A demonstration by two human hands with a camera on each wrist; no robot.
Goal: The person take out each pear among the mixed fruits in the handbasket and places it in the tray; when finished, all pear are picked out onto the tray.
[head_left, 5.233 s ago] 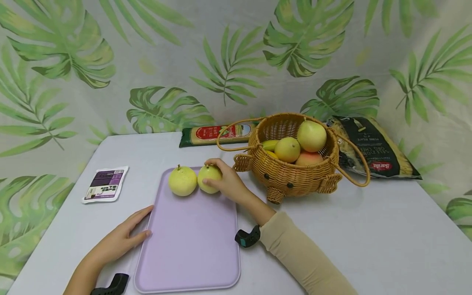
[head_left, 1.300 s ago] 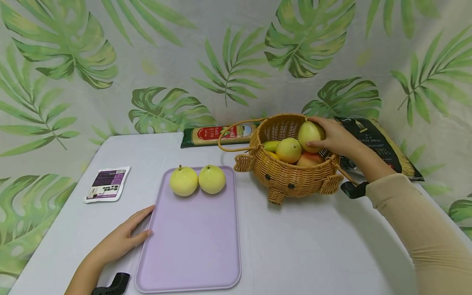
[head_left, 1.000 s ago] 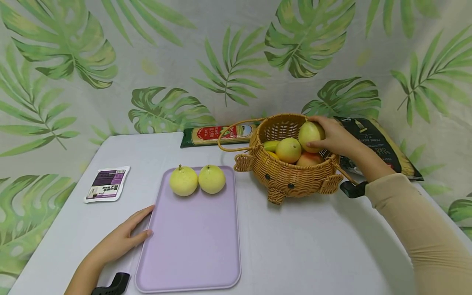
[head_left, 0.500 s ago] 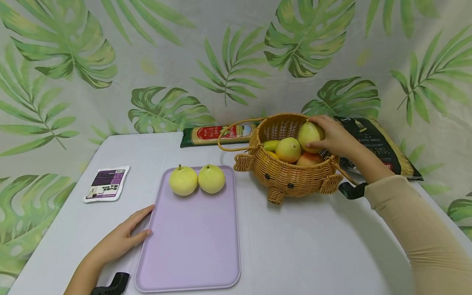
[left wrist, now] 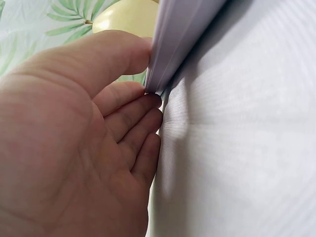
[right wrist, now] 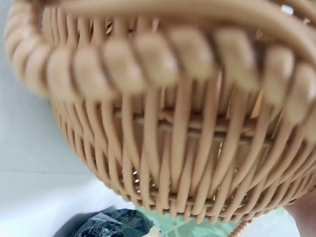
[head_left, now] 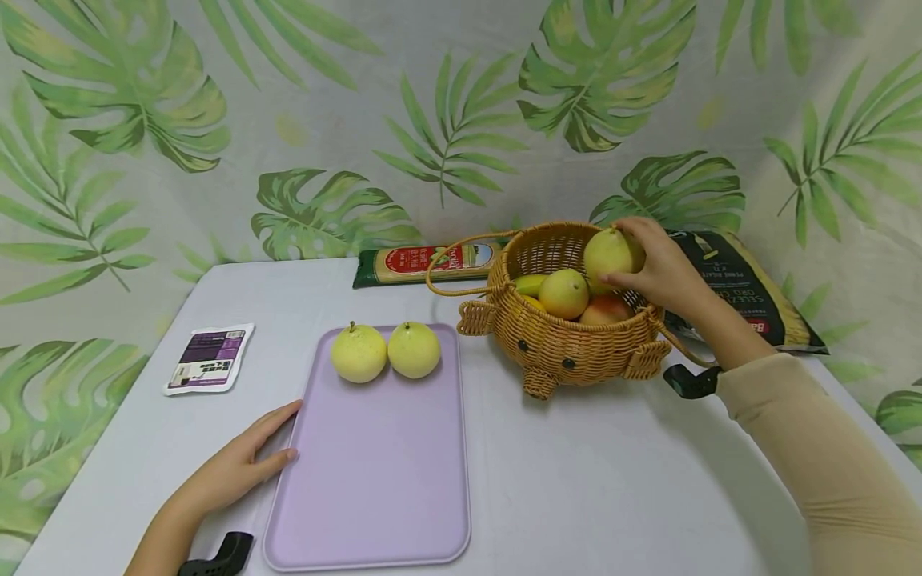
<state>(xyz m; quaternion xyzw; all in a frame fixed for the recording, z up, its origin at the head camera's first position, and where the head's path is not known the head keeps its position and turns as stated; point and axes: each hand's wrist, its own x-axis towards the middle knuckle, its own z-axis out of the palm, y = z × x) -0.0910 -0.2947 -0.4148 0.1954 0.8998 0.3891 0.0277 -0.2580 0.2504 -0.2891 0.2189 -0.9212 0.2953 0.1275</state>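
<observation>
In the head view my right hand grips a yellow-green pear by its right side, at the top of the wicker basket. Below that pear lie another pear, a reddish round fruit and part of a banana. My left hand rests at the left edge of the lilac tray, fingers fairly straight. The left wrist view shows the thumb and fingertips of the left hand at the tray rim. Two pears sit side by side at the tray's far end.
A purple-and-white packet lies left of the tray. Behind stands a pasta packet, partly behind the basket handle. A black pasta bag lies right of the basket. Basket weave fills most of the right wrist view.
Earlier my right hand was at the second pear on the tray; it then moved to the basket. Within the last half second it has raised and tilted the gripped pear slightly. The left hand has stayed put.
</observation>
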